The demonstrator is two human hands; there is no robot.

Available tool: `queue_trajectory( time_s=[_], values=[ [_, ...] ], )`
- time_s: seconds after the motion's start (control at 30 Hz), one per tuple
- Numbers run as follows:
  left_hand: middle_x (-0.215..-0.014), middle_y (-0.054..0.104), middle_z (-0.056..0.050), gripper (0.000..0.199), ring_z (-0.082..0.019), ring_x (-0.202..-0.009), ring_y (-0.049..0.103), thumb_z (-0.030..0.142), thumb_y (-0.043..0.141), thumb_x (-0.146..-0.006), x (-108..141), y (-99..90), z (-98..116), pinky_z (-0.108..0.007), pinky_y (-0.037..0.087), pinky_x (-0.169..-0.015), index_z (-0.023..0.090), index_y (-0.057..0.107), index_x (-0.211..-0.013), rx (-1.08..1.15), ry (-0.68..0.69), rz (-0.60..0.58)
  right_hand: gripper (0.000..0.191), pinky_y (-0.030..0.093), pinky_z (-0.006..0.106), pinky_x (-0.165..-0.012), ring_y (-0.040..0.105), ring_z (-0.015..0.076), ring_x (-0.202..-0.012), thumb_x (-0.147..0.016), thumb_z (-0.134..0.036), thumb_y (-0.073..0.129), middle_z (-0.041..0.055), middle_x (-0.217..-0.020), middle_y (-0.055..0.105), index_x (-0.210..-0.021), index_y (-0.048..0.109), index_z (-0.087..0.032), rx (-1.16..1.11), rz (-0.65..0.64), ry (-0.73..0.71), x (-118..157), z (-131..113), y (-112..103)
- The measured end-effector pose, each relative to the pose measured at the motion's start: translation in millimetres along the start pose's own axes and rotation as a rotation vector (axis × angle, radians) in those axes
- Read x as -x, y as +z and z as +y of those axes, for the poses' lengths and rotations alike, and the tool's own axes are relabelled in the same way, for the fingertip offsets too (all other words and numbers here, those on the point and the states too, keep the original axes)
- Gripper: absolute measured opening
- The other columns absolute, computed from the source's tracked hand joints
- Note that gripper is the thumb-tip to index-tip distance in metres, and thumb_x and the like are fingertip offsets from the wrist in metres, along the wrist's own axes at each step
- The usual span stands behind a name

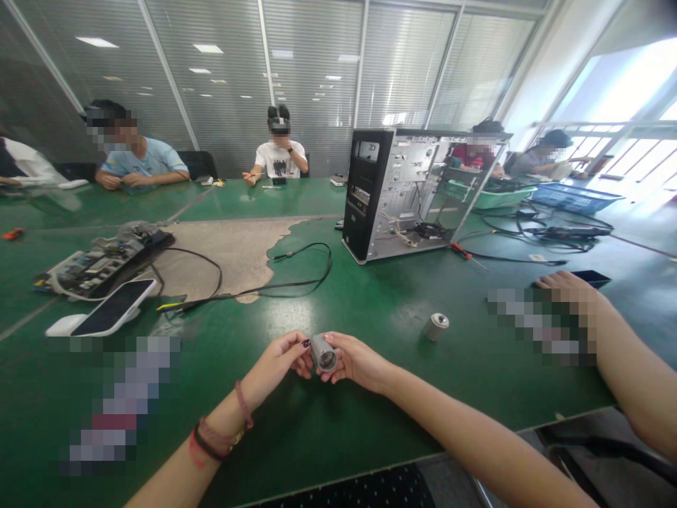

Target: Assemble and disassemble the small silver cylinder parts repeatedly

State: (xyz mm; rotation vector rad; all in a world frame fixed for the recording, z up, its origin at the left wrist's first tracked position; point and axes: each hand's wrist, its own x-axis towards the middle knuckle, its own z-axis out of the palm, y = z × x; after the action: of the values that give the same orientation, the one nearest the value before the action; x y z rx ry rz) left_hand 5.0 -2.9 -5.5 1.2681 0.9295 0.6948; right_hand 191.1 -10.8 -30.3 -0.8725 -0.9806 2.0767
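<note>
Between my two hands is a small grey cylindrical housing [322, 353], its round open end tilted toward me with some inner part visible. My left hand [290, 355] pinches its left side with thumb and fingers. On the other side, my right hand [355, 361] has its fingers closed around the housing's right edge. A silvery cylinder [436, 327] with a dark tip on top stands upright on the green table [370, 423], to the right of my hands and apart from them.
An open computer case [364, 197] stands ahead. A black cable [275, 286], a circuit assembly [106, 261] and a white device [113, 308] lie left. A screwdriver [462, 250], cables and baskets [576, 197] are right. A co-worker's arm [624, 353] reaches in; other people sit around.
</note>
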Motion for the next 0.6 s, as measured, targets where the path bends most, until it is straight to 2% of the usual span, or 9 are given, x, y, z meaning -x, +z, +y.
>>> queue_trajectory(
  time_s=[0.23, 0.43, 0.6],
  values=[
    [-0.063, 0.063, -0.001, 0.028, -0.014, -0.055, 0.062, 0.042, 0.059, -0.08, -0.1, -0.3, 2.6, -0.025, 0.047, -0.056, 0.014, 0.053, -0.075, 0.01, 0.001, 0.001, 0.032, 0.044, 0.018, -0.049, 0.065, 0.012, -0.055, -0.086, -0.046, 0.05, 0.0042, -0.068, 0.069, -0.095, 0.052, -0.016, -0.044, -0.001, 0.024, -1.1, 3.0, -1.3],
    [-0.063, 0.063, -0.001, 0.03, -0.013, -0.054, 0.061, 0.043, 0.059, -0.079, 0.5, 0.0, 4.2, -0.024, 0.046, -0.056, 0.014, 0.052, -0.075, 0.015, -0.005, 0.007, 0.041, 0.044, 0.016, -0.048, 0.06, 0.0074, -0.048, -0.09, -0.048, 0.044, 0.0038, -0.062, 0.066, -0.087, 0.059, -0.01, -0.125, 0.004, 0.121, -1.4, 4.1, -3.2],
    [-0.063, 0.063, -0.001, 0.029, -0.013, -0.053, 0.061, 0.042, 0.058, -0.08, 1.3, -0.2, 5.6, -0.024, 0.045, -0.055, 0.014, 0.052, -0.074, 0.005, 0.008, 0.013, 0.042, 0.044, 0.015, -0.047, 0.059, 0.0065, -0.047, -0.091, -0.046, 0.042, 0.0034, -0.06, 0.065, -0.082, 0.061, -0.01, -0.211, 0.029, 0.13, 1.0, 1.9, -1.4]
  ],
)
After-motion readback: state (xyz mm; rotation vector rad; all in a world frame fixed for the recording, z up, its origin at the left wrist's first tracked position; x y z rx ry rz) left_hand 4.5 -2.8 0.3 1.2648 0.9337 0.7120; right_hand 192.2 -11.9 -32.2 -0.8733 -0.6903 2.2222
